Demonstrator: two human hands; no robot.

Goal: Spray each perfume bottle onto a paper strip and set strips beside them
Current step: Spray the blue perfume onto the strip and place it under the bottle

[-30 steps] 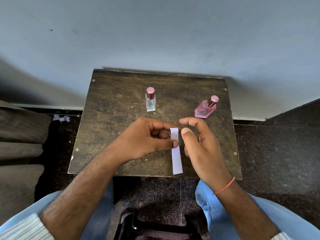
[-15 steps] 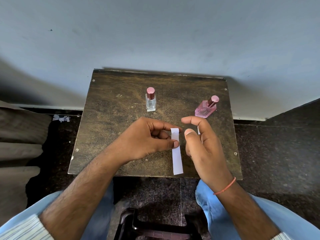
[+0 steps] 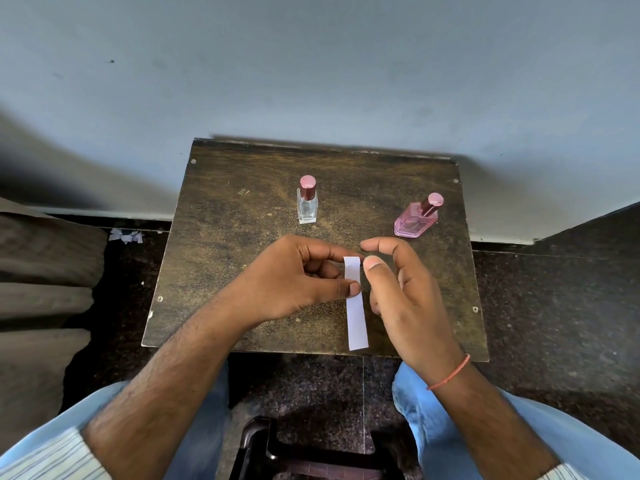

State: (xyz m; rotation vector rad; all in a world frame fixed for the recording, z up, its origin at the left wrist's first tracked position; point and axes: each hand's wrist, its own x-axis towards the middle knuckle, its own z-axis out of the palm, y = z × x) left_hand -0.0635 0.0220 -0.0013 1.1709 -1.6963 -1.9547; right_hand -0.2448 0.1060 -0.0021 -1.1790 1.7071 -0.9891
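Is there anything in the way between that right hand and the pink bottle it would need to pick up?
Nothing visible: only bare dark wooden tabletop lies between the right hand and the pink glass perfume bottle. The left hand pinches the white paper strip.

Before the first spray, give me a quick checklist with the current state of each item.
1. Paper strip held: ok, left hand pinches it.
2. Right hand free for a bottle: ok, holds nothing.
3. Clear bottle upright on the table: ok.
4. Pink bottle upright: ok.
5. Caps off: not ok, both still capped.
6. Strips laid beside bottles: not ok, none there.
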